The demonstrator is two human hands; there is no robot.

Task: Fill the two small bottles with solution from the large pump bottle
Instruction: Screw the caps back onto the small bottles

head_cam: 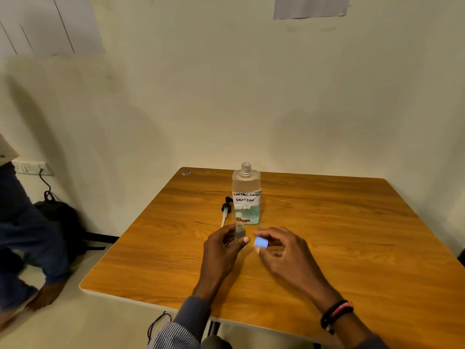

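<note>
The large clear bottle (246, 195), labelled "contact lens solution", stands open on the wooden table (327, 222) with bluish liquid in its lower part. Its black pump head with white tube (225, 210) lies on the table to its left. My left hand (224, 248) grips a small clear bottle (239, 230), upright and uncapped, just in front of the large bottle. My right hand (281, 250) pinches a small blue cap (260, 242) right beside the small bottle. A faint second small clear bottle (260, 228) seems to stand behind my right fingers, mostly hidden.
The table stands against a cream wall. A small wrapper (186, 173) lies at the far left corner. On the floor to the left are a black bag (63, 222) and a seated person's leg and hand (30, 248). A wall socket (32, 168) with a cable is at the left.
</note>
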